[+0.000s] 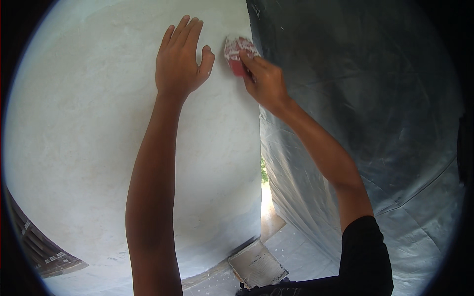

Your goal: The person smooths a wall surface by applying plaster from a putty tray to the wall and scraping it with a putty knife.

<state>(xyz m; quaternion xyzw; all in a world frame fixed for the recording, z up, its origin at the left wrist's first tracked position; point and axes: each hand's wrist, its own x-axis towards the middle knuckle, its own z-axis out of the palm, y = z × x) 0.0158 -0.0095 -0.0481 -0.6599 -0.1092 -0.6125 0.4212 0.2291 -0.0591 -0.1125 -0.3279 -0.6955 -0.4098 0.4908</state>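
A pale, whitish wall (212, 143) fills the left and middle of the head view. Against its upper part my left hand (180, 64) lies flat, fingers stretched upward and thumb apart, holding nothing. To its right, near the wall's right edge, my right hand (266, 81) is closed on a red hand tool (238, 67) smeared with white. The tool is against or very close to the wall; its exact kind I cannot make out, since fingers cover part of it.
A dark, wrinkled plastic sheet (365, 93) hangs along the right side. Between sheet and wall, a narrow gap (267, 197) lets in daylight. Low in the middle sits a square, white-stained panel or tray (257, 264). A dark slatted opening (42, 241) shows at lower left.
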